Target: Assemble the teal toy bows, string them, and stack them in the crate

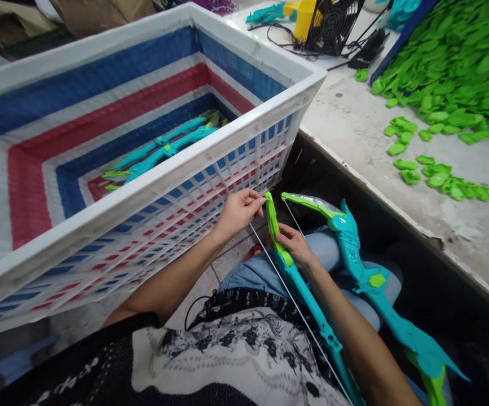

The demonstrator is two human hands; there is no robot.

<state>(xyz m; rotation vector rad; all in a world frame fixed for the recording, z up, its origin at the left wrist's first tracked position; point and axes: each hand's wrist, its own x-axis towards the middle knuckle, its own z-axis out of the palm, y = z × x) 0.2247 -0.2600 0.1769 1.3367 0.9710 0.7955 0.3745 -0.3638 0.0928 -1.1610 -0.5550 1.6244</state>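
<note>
Across my lap lie two teal and green toy bows. My right hand is wrapped round the green limb of the nearer toy bow, just below its tip. At that tip, my left hand pinches the white bowstring, which runs taut down alongside the bow. Whether the string's end is seated on the tip is too small to tell. The second toy bow rests on my right leg, its own thin string attached at the green tip. Neither hand touches it.
A white plastic crate with a striped lining stands at left, holding several toy bows. On the worktable at right are a heap of green plastic parts, small loose groups of them, a black fan and a yellow container.
</note>
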